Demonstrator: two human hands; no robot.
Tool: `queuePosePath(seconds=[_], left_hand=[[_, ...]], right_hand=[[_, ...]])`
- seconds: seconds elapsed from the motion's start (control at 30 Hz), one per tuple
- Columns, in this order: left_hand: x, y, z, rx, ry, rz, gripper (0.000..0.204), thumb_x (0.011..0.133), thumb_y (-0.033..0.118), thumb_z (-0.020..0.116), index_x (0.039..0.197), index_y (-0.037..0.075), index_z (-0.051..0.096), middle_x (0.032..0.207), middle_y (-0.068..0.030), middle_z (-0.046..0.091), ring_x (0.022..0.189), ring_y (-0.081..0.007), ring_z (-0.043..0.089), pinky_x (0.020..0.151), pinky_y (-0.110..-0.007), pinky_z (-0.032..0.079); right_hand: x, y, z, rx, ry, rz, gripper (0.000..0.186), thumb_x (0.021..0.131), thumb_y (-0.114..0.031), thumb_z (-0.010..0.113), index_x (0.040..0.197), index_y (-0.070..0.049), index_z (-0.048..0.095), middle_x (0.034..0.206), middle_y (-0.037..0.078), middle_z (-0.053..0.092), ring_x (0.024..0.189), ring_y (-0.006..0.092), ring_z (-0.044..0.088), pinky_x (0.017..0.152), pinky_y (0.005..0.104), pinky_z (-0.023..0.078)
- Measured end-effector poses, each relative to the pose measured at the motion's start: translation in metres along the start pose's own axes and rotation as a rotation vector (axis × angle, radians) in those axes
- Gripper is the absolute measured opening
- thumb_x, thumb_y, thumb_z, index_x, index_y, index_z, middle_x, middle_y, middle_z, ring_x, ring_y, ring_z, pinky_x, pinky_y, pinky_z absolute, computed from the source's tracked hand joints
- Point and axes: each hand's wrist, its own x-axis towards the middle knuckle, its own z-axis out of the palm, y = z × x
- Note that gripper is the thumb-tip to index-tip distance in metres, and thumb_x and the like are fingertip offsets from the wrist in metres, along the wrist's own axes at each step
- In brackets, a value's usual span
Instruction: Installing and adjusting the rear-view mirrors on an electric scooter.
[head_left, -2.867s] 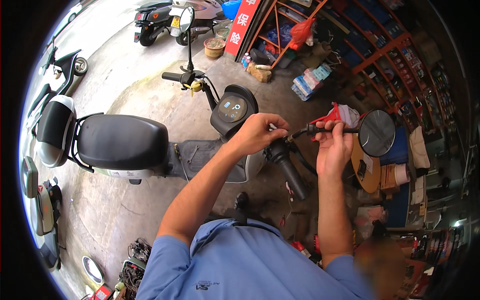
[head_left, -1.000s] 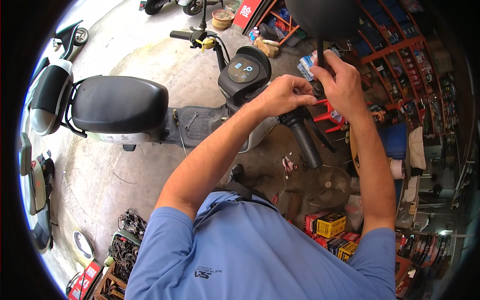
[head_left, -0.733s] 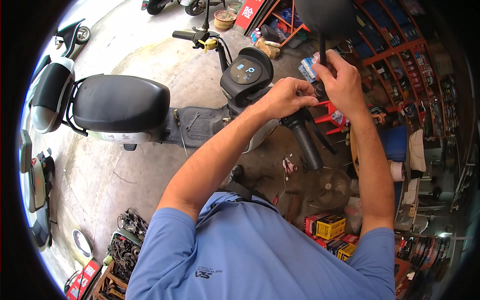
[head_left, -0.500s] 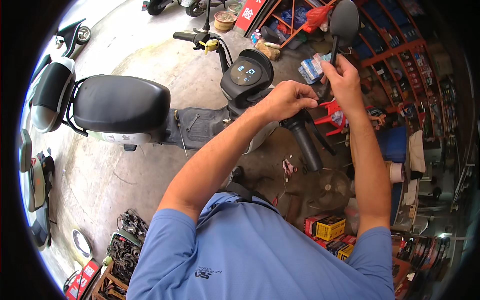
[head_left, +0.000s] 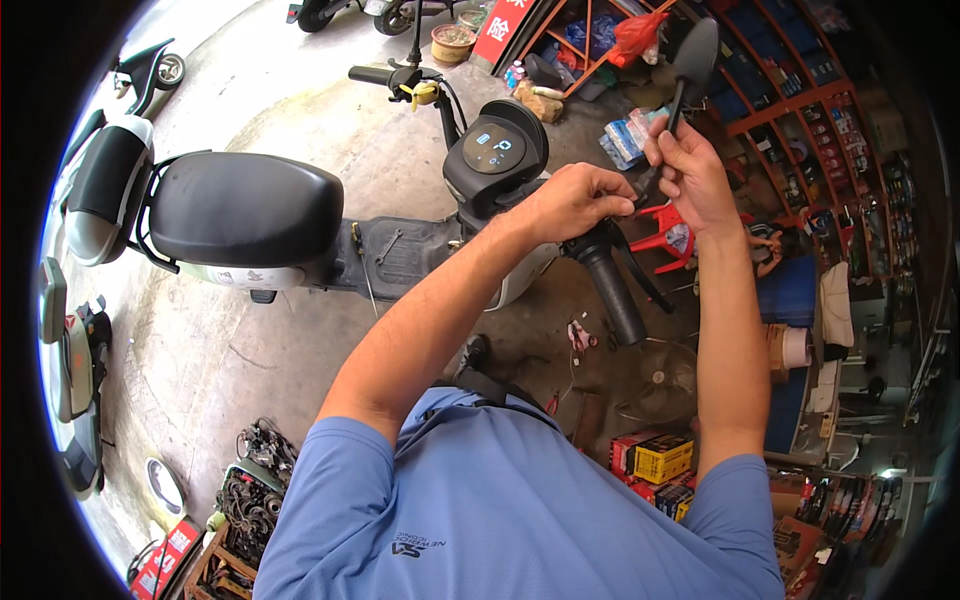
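A black rear-view mirror [head_left: 697,52] on a thin stem rises beside the right end of an electric scooter's handlebar. My right hand [head_left: 697,180] is closed around the stem below the mirror head, thumb and fingers curled against it. Close to the stem's foot, my left hand [head_left: 578,203] pinches thumb and forefinger together. What lies between those fingertips is too small to make out. Just below my left hand are the black handlebar grip [head_left: 612,295] and the brake lever [head_left: 650,278]. The lit round dashboard [head_left: 493,147] sits left of my hands.
The scooter's black seat [head_left: 245,205] and footboard [head_left: 390,250], with a wrench and a screwdriver on it, lie to the left. A red stool [head_left: 660,243] stands beyond the grip. Shelves [head_left: 790,105] line the right; boxes [head_left: 662,457] sit near me.
The mirror has turned about its stem, its head now showing narrower and lower. My right hand has rotated with its fingers loosened and shifted. My left hand stays almost in place.
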Motion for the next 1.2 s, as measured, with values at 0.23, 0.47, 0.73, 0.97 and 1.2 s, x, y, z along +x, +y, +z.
queuePosePath(seconds=[0.23, 0.47, 0.73, 0.97, 1.2], left_hand=[[0.000, 0.001, 0.001, -0.010, -0.022, -0.040, 0.021, 0.092, 0.017, 0.065, 0.100, -0.003, 0.067, 0.082, -0.0030, 0.068, 0.078, -0.0069, 0.058, 0.072, -0.025, 0.048], [0.003, -0.005, 0.004, -0.014, 0.027, 0.021, 0.018, 0.090, 0.015, 0.068, 0.097, -0.002, 0.068, 0.086, -0.0027, 0.061, 0.079, -0.0094, 0.058, 0.071, -0.026, 0.047], [0.002, -0.002, 0.003, 0.079, 0.016, 0.078, 0.016, 0.091, 0.016, 0.066, 0.097, 0.001, 0.069, 0.084, -0.0041, 0.058, 0.077, -0.0121, 0.057, 0.070, -0.028, 0.045], [0.001, 0.000, 0.002, 0.124, 0.016, 0.103, 0.019, 0.091, 0.018, 0.064, 0.098, 0.001, 0.069, 0.084, -0.0059, 0.060, 0.079, -0.0153, 0.059, 0.071, -0.030, 0.046], [0.003, -0.004, 0.001, 0.118, 0.034, 0.114, 0.022, 0.086, 0.020, 0.067, 0.098, 0.002, 0.069, 0.087, -0.0120, 0.068, 0.085, -0.0243, 0.067, 0.075, -0.035, 0.050]], right_hand=[[-0.013, 0.017, 0.000, 0.128, 0.256, -0.072, 0.008, 0.098, -0.019, 0.057, 0.103, -0.013, 0.056, 0.082, -0.001, 0.055, 0.061, 0.0023, 0.043, 0.051, 0.0162, 0.037], [-0.025, 0.026, 0.011, 0.198, 0.425, -0.149, 0.009, 0.096, -0.018, 0.060, 0.100, -0.011, 0.056, 0.083, 0.001, 0.058, 0.061, 0.0036, 0.047, 0.052, 0.0189, 0.042], [-0.045, 0.036, 0.006, 0.271, 0.461, -0.240, 0.007, 0.096, -0.011, 0.058, 0.101, -0.008, 0.054, 0.090, 0.007, 0.062, 0.066, 0.0063, 0.054, 0.067, 0.0260, 0.057], [-0.055, 0.037, -0.005, 0.290, 0.228, -0.239, 0.011, 0.096, -0.006, 0.054, 0.107, -0.005, 0.051, 0.100, 0.012, 0.061, 0.075, 0.0109, 0.060, 0.078, 0.0316, 0.058], [-0.055, 0.045, -0.002, 0.241, 0.287, -0.329, 0.012, 0.096, -0.005, 0.054, 0.108, -0.005, 0.051, 0.101, 0.013, 0.062, 0.075, 0.0120, 0.061, 0.076, 0.0326, 0.059]])
